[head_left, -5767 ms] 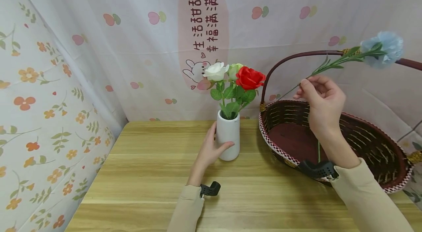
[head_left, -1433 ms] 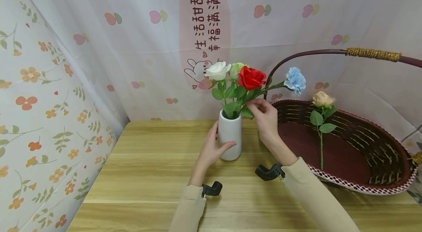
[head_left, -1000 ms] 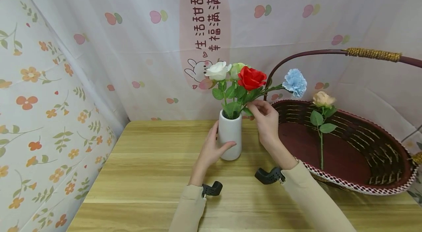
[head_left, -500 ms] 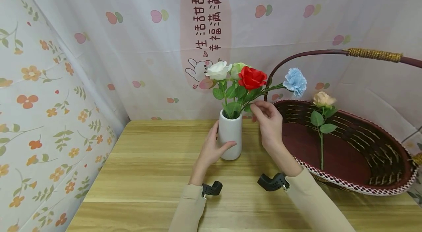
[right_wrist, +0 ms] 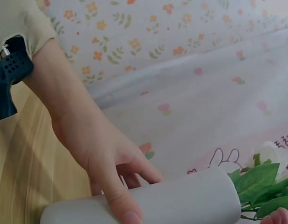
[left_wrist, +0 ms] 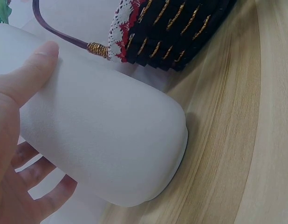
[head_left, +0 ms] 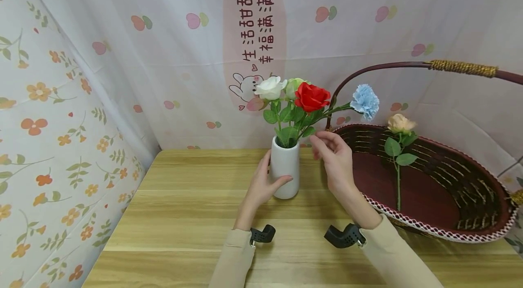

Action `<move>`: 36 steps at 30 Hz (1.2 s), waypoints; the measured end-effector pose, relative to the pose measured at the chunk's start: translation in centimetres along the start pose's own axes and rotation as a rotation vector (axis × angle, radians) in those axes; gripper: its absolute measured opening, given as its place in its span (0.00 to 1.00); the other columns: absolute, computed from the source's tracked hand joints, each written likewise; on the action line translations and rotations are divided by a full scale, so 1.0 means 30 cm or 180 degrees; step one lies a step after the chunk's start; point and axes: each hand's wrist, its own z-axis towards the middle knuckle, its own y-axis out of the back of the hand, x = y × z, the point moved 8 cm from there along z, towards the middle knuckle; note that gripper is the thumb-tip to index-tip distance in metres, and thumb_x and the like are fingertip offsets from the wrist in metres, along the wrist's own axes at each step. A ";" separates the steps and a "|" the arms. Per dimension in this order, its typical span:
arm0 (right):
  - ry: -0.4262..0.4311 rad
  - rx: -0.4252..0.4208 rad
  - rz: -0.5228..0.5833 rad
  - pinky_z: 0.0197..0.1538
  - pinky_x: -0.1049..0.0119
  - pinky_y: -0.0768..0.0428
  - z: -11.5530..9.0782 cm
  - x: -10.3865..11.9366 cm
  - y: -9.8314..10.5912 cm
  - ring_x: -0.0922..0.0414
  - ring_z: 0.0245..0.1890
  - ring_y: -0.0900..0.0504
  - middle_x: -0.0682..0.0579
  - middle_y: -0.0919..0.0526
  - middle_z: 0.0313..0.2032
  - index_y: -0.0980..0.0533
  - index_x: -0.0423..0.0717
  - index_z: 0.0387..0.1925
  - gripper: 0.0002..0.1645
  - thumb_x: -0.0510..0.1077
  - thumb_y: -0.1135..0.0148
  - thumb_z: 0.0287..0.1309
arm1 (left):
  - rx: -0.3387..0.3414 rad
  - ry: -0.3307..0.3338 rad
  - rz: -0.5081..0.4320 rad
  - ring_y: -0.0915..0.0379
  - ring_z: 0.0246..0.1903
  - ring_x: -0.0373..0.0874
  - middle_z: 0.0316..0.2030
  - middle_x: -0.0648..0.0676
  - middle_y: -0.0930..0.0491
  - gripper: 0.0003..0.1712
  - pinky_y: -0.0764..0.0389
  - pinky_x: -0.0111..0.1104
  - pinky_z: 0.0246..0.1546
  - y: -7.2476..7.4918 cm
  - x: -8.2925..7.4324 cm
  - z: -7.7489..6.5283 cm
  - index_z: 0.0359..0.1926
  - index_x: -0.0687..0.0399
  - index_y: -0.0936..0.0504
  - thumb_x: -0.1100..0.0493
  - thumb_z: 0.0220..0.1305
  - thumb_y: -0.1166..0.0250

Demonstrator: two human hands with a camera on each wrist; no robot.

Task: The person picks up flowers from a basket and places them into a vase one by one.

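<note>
A white vase (head_left: 284, 167) stands upright on the table, and my left hand (head_left: 261, 186) grips its side. In the left wrist view the thumb (left_wrist: 34, 70) presses on one side of the vase, with the other fingers around the opposite side. From the vase rise a white rose (head_left: 271, 88), a pale green flower (head_left: 293, 88), a red rose (head_left: 312, 96) and a blue carnation (head_left: 365, 102) that leans right. My right hand (head_left: 336, 158) hovers just right of the vase mouth, fingers loosely bent and holding nothing. Only its fingertips (right_wrist: 280, 217) show in the right wrist view.
A dark woven basket (head_left: 408, 222) with a tall handle (head_left: 380, 66) takes up the right side. A peach rose (head_left: 401, 123) with a long stem lies in it. Behind the wooden table (head_left: 184, 215) hangs a printed curtain (head_left: 184, 74).
The blue carnation has gone from above the basket into the vase. My right hand has since let go of its stem and drawn slightly down and right. The left hand stays on the vase.
</note>
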 end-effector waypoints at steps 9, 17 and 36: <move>-0.0194 0.0168 -0.0248 0.37 0.70 0.19 -0.047 0.009 0.024 0.59 0.28 0.22 0.55 0.19 0.31 0.25 0.34 0.51 0.17 0.41 0.35 0.67 | -0.0004 0.0028 0.0038 0.36 0.67 0.49 0.72 0.55 0.38 0.54 0.29 0.46 0.63 0.000 -0.001 -0.001 0.79 0.46 0.47 0.45 0.60 0.25; -0.0206 0.0329 -0.0350 0.38 0.69 0.17 -0.067 0.020 0.064 0.59 0.31 0.20 0.57 0.18 0.32 0.26 0.33 0.53 0.20 0.42 0.34 0.67 | -0.0010 0.0030 0.0035 0.36 0.66 0.49 0.72 0.55 0.37 0.54 0.28 0.47 0.63 -0.002 -0.004 -0.001 0.79 0.46 0.46 0.45 0.60 0.25; -0.0225 0.0528 -0.0472 0.40 0.71 0.18 -0.063 0.032 0.230 0.59 0.33 0.18 0.57 0.16 0.39 0.23 0.42 0.51 0.13 0.41 0.36 0.68 | -0.0033 0.0025 0.0065 0.36 0.67 0.49 0.71 0.55 0.37 0.54 0.28 0.46 0.63 -0.004 0.006 0.001 0.79 0.46 0.46 0.44 0.60 0.25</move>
